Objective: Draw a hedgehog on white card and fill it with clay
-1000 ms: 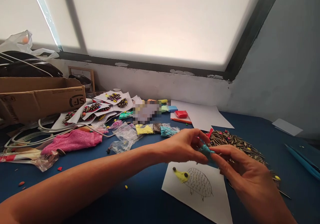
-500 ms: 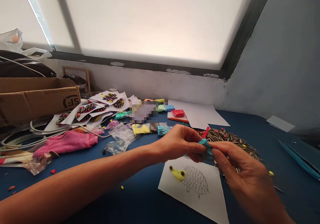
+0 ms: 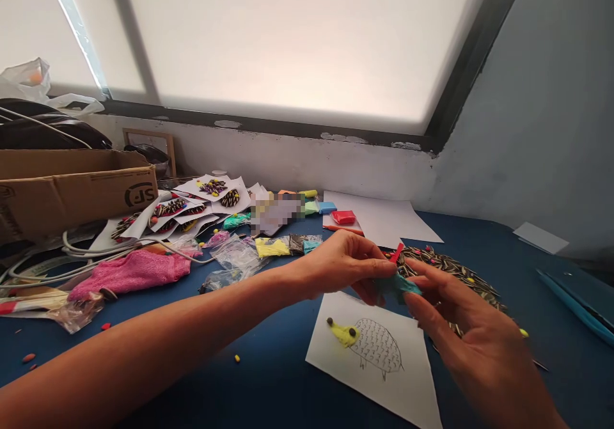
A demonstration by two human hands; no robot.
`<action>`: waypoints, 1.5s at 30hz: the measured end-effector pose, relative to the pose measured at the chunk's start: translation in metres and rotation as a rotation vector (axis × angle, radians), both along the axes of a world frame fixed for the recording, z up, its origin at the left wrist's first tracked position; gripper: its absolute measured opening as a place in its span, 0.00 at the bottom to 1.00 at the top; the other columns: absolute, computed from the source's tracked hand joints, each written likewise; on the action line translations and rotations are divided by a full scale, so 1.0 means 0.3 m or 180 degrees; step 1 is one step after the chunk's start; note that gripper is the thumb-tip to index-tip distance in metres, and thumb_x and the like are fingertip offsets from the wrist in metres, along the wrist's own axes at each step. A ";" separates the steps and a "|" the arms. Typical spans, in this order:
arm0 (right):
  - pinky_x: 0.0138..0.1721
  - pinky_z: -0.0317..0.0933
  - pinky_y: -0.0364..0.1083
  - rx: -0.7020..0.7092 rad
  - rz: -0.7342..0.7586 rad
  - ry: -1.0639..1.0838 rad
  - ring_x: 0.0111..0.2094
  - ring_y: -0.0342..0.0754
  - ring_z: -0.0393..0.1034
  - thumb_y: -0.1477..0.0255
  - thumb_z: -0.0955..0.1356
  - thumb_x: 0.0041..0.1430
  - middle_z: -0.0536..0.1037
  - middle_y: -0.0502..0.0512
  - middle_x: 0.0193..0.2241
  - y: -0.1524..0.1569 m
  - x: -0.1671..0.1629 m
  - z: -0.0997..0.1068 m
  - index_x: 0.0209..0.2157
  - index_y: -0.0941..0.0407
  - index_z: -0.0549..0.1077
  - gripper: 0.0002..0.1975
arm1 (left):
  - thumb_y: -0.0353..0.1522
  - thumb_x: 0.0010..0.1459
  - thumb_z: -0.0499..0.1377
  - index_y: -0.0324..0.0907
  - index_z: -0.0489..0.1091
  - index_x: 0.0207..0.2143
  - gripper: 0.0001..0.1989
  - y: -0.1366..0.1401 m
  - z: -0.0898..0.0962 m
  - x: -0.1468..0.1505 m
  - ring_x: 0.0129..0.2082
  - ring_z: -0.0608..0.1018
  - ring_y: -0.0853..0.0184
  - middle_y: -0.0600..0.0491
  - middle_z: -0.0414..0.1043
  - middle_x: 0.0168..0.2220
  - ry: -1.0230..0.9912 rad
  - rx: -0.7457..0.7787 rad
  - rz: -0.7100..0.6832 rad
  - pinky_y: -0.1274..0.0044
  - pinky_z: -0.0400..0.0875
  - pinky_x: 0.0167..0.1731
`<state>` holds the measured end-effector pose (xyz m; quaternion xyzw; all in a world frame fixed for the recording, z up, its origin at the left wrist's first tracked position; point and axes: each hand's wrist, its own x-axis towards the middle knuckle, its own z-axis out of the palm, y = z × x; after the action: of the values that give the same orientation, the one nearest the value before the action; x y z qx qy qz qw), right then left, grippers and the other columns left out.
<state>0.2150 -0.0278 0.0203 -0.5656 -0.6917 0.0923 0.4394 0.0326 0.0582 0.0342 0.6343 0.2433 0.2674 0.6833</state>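
Observation:
A lump of teal modelling clay [image 3: 396,286] is stretched between my two hands, above the top edge of a white paper. My left hand [image 3: 352,264] is closed on its left end, thumb on top. On the right end, the thumb and fingers of my right hand [image 3: 463,317] pinch it. The paper [image 3: 330,349] below carries a pencil-drawn hedgehog [image 3: 378,346]. Yellow clay [image 3: 343,334] covers its snout, with dark dots for nose and eye. Behind my right hand spreads a pile of striped sunflower seeds [image 3: 472,275], partly hidden by it.
Packets of yellow clay [image 3: 272,247] and red clay [image 3: 343,217] lie towards the wall. A pink cloth [image 3: 132,272], cables and a cardboard box [image 3: 71,189] crowd the left. Seed-covered pictures [image 3: 211,187] are stacked behind. A blue folder [image 3: 575,301] lies at the right.
The teal clay has been turned and pulled wider between my fingers. My right hand has dropped slightly and its fingers have opened out a little, while still pinching the clay.

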 end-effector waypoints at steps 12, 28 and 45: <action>0.21 0.65 0.41 -0.0861 0.0027 0.0462 0.20 0.43 0.68 0.54 0.70 0.53 0.75 0.47 0.20 0.005 0.004 0.015 0.38 0.52 0.78 0.18 | 0.27 0.47 0.69 0.38 0.65 0.46 0.24 0.008 0.010 -0.024 0.27 0.78 0.70 0.52 0.75 0.33 0.0007 0.0113 -0.0488 0.73 0.75 0.33; 0.23 0.66 0.42 -0.1079 0.0044 0.1006 0.22 0.45 0.70 0.53 0.73 0.46 0.76 0.49 0.21 0.016 -0.010 0.018 0.35 0.52 0.79 0.19 | 0.36 0.46 0.69 0.42 0.64 0.55 0.34 -0.018 -0.003 -0.021 0.28 0.75 0.71 0.48 0.75 0.40 0.0772 0.1334 -0.0265 0.82 0.65 0.23; 0.16 0.58 0.40 -0.0827 0.0032 0.0822 0.19 0.42 0.61 0.52 0.72 0.50 0.69 0.48 0.17 0.008 0.011 0.019 0.30 0.52 0.79 0.17 | 0.39 0.52 0.66 0.37 0.74 0.44 0.20 0.008 -0.005 -0.017 0.31 0.76 0.71 0.52 0.75 0.30 0.0397 0.0392 -0.0292 0.78 0.70 0.32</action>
<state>0.2183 -0.0253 0.0261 -0.5975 -0.6146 0.2549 0.4474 0.0275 0.0607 0.0328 0.7010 0.2393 0.2102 0.6381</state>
